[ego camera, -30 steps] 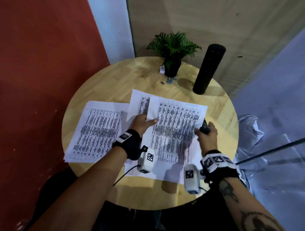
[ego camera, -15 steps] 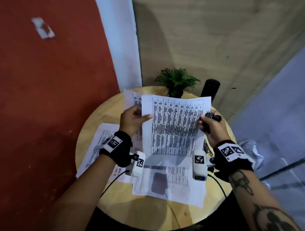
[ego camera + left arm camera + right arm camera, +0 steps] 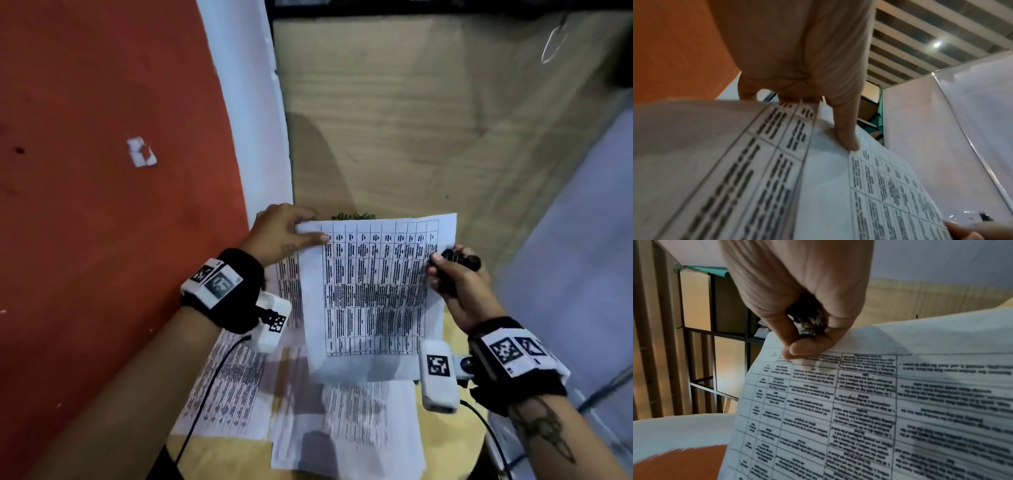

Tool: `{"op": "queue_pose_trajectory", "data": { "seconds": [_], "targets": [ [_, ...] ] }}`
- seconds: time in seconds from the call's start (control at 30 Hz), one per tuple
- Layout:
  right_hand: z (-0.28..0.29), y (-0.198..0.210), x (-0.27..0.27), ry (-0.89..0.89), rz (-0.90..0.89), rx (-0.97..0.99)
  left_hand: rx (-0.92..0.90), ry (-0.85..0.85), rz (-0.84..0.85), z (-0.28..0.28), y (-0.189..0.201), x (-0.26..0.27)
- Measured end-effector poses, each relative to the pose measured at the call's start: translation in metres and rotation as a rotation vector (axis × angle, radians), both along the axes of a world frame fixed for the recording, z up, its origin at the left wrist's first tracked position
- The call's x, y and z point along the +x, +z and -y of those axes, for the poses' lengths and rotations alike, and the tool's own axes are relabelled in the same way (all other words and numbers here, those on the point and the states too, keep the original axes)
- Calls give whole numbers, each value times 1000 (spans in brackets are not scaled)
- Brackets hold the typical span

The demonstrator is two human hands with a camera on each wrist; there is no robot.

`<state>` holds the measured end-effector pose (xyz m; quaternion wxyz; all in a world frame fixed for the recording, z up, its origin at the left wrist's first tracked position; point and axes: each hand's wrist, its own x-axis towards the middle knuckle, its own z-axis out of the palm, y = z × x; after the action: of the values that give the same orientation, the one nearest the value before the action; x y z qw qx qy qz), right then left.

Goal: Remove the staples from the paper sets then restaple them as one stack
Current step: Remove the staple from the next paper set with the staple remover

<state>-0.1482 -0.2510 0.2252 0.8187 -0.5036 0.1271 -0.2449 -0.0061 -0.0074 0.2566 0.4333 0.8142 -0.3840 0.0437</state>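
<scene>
Holding a printed paper set (image 3: 373, 294) raised above the counter (image 3: 445, 442), the left hand (image 3: 281, 233) pinches its top corner while the right hand (image 3: 459, 284) pinches the opposite edge and clutches a black staple remover (image 3: 460, 262). Judged step: locating the staple; next, bringing the remover to that pinched corner.

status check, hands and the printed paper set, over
Left hand pinches white printed paper set at top corner. Right hand holds its right edge plus small black staple remover. Set lifted; nothing blocking.
</scene>
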Motion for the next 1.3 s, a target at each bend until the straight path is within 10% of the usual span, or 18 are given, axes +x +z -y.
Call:
{"op": "queue_pose_trajectory", "data": {
  "seconds": [0.8, 1.0, 1.3],
  "targets": [
    [-26, 21, -23, -98, 34, 82, 29, -29, -67, -16, 40, -48],
    [-29, 26, -26, -454, 15, -314, 92, -41, -27, -16, 55, -52],
    [-97, 50, -13, -155, 224, -1358, 156, 51, -2, -18, 62, -56]
  ]
}}
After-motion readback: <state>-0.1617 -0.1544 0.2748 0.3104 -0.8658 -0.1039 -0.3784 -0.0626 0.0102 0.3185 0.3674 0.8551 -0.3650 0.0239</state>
